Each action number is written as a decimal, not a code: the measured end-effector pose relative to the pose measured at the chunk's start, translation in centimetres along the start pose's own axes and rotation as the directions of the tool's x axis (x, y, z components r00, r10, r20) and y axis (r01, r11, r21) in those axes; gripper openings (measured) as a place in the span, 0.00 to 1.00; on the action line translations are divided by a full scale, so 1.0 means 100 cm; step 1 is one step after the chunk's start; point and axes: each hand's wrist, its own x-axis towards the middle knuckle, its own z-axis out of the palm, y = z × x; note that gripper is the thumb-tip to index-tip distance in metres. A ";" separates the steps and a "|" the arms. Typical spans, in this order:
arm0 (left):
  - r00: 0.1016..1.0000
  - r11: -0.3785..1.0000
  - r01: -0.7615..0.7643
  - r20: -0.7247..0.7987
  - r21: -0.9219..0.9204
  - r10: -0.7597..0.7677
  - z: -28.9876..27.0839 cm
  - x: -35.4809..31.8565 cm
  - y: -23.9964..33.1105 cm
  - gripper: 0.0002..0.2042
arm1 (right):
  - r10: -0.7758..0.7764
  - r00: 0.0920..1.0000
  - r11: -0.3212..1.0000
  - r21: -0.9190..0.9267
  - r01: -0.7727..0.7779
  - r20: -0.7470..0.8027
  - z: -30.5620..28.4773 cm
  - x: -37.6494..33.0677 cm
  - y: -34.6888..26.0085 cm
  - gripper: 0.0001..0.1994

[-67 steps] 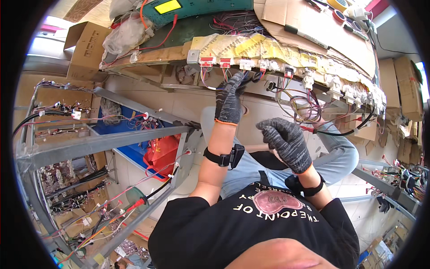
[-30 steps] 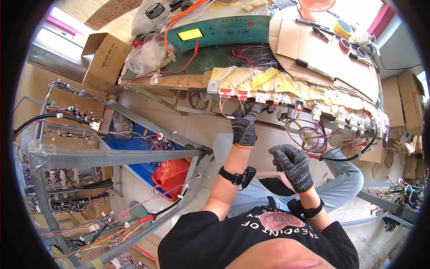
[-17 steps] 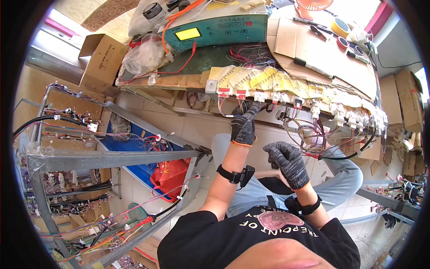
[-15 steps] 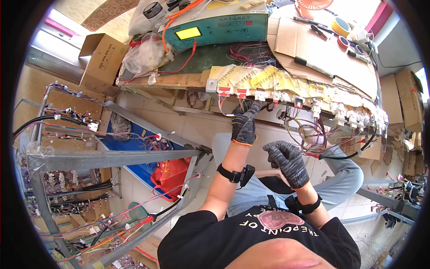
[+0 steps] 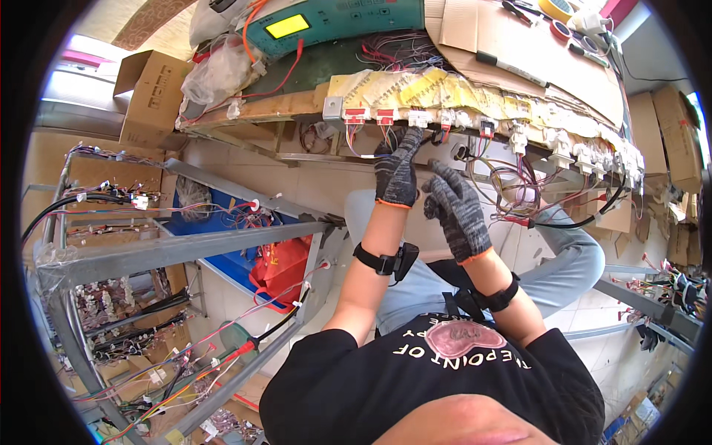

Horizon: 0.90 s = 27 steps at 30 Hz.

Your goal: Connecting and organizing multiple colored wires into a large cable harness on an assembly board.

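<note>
Both my hands wear dark grey knit gloves. My left hand (image 5: 397,174) reaches up to the front edge of the workbench, its fingertips pinched on thin coloured wires (image 5: 391,137) just under a row of white and red connectors (image 5: 445,119). My right hand (image 5: 456,211) is raised close beside it, fingers loosely spread and pointing up at the same spot, holding nothing. A loop of bundled wires (image 5: 519,204) hangs from the connectors to the right of my right hand. Each wrist carries a black strap.
A teal tester with a yellow screen (image 5: 334,18) and cardboard sheets (image 5: 519,44) lie on the bench. A cardboard box (image 5: 148,89) stands at the left. A grey metal rack (image 5: 185,248) hung with wire harnesses, a blue bin (image 5: 222,222) and a red bag (image 5: 282,267) fill the left side.
My right hand has risen toward the connector row and closed in on my left hand. My left hand has stayed at the connectors; the view has shifted slightly.
</note>
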 end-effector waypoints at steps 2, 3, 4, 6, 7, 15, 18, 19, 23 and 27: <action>0.999 1.000 0.023 -0.031 -0.012 -0.023 0.003 -0.006 0.004 0.15 | 0.037 0.999 0.998 0.060 -0.037 0.003 0.006 0.008 0.002 0.16; 0.997 0.999 0.038 -0.059 -0.029 -0.040 0.004 -0.008 0.005 0.15 | 0.045 0.999 0.997 0.064 -0.044 -0.013 0.009 0.011 0.002 0.16; 0.997 0.999 0.039 -0.061 -0.028 -0.041 0.001 -0.008 0.006 0.15 | 0.048 0.999 0.997 0.065 -0.047 -0.012 0.012 0.011 0.003 0.16; 0.975 0.828 0.144 -0.065 -0.543 -0.212 -0.007 -0.009 0.010 0.16 | 0.050 0.999 0.994 0.101 -0.050 0.008 0.015 0.011 0.006 0.15; 0.975 0.828 0.144 -0.067 -0.542 -0.214 -0.009 -0.009 0.011 0.16 | 0.039 0.999 0.996 0.084 -0.042 0.032 0.016 0.011 0.006 0.15; 0.956 0.807 0.174 -0.099 -0.564 -0.276 -0.020 -0.005 0.013 0.10 | 0.038 0.999 0.996 0.084 -0.040 0.019 0.010 0.010 0.011 0.12; 0.949 0.781 0.275 0.029 -0.560 -0.314 -0.023 -0.006 0.018 0.09 | 0.043 0.999 0.996 0.075 -0.043 -0.003 0.008 0.009 0.008 0.12; 0.952 0.795 0.276 0.043 -0.540 -0.302 -0.024 -0.006 0.018 0.08 | 0.053 0.998 0.996 0.078 -0.051 -0.017 0.007 0.009 0.007 0.12; 0.954 0.801 0.278 0.053 -0.530 -0.296 -0.025 -0.004 0.019 0.05 | 0.027 0.999 0.998 0.066 -0.024 -0.035 0.002 0.009 0.007 0.11; 0.979 0.856 0.184 0.011 -0.483 -0.204 -0.023 -0.006 0.020 0.05 | 0.032 0.998 0.998 0.053 -0.029 -0.050 0.002 0.008 0.007 0.11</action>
